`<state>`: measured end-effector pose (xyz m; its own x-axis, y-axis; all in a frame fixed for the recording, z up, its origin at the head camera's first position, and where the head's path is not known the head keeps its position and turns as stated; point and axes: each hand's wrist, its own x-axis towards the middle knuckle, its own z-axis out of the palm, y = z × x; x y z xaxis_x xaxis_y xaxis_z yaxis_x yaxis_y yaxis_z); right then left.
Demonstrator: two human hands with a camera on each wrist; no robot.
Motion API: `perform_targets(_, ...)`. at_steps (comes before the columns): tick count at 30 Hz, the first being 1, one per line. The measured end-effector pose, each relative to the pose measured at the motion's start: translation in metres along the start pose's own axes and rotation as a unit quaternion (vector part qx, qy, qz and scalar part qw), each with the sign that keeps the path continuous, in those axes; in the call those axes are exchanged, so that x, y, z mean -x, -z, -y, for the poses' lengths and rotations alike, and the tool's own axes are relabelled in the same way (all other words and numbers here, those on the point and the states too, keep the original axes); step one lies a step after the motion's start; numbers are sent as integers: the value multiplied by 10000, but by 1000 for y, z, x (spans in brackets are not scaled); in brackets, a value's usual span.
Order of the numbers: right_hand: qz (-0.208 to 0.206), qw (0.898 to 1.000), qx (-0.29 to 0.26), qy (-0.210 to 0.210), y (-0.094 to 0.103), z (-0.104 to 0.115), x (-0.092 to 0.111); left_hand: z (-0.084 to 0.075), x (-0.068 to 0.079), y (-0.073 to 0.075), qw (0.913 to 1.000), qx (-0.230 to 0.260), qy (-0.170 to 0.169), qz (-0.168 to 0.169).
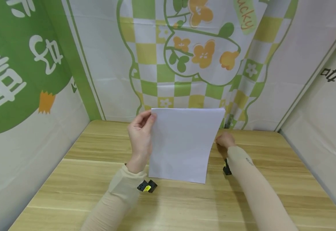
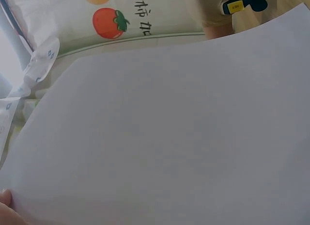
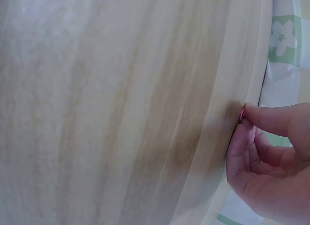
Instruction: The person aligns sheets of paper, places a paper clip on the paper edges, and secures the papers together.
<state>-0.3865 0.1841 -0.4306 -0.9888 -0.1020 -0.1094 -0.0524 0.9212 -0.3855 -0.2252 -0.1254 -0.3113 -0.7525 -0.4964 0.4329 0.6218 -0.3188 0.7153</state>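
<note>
White paper (image 1: 185, 144) stands upright above the wooden table, its top right corner showing a layered edge. My left hand (image 1: 141, 131) grips it at the upper left corner, thumb on the near face. In the left wrist view the paper (image 2: 169, 128) fills most of the picture, and only the thumb (image 2: 6, 198) shows at the lower left. Behind the paper's right edge, my right hand (image 1: 225, 139) is low at the back of the table. The right wrist view shows this hand (image 3: 271, 162) pinching a tiny pinkish-red thing (image 3: 242, 114) between thumb and index finger; its kind cannot be told.
The wooden table (image 1: 98, 179) ends at a back wall hung with a green-and-yellow checked cloth (image 1: 145, 54). Printed cloths also cover the left wall (image 1: 18, 154) and right wall (image 1: 326, 128). A small black device (image 1: 147, 186) is on the left wrist, another (image 1: 227, 167) on the right.
</note>
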Motion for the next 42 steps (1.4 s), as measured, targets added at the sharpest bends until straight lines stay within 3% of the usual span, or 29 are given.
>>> perform_targets(3, 102, 9999, -62, 49, -2, -7, -8, -1, 0, 0, 10000, 28, -2, -2)
perform_targets(5, 77, 9998, -49, 192, -19, -33, -38, -2, 0, 0, 10000, 28, 9, -1)
perform_targets(9, -103, 9991, 138, 379, -67, -99, -119, -3, 1, 0, 10000, -14, 46, 5)
perform_targets(10, -266, 9983, 228, 474, -77, -111, -133, -3, 1, 0, 10000, -23, 51, 5)
perform_targets(12, -235, 9984, 291, 429, -81, -116, -139, -3, 1, 0, 10000, -38, 61, 2)
perform_targets(17, 190, 9995, 36, 244, -64, -96, -116, -3, 1, 1, 10000, -15, 76, -4)
perform_targets(20, 140, 9987, -271, 412, -66, -102, -116, -4, 0, 1, 10000, 20, 90, 7)
perform_targets(23, -358, 9949, -536, 781, -80, -118, -129, -4, 0, 1, 9999, 49, 116, 14)
perform_targets(25, -212, 9959, -713, 505, -78, -115, -127, -5, 0, 2, 9999, 55, 149, 14)
perform_targets(28, -453, 9912, -1019, 716, -75, -113, -120, -5, 0, 3, 9997, 48, 228, -4)
perform_targets(32, -367, 9866, -1487, 562, -50, -79, -75, -6, -1, 4, 9994, 88, 335, 32)
perform_targets(36, -196, 9872, -1582, -44, -11, -25, -12, -7, -1, 4, 9990, 177, 412, 94)
perform_targets(39, -383, 9887, -1446, -24, 0, -10, 10, -7, -2, 5, 9985, 230, 481, 102)
perform_targets(42, -638, 9888, -1350, 90, 5, -5, 18, -6, -2, 5, 9983, 238, 523, 94)
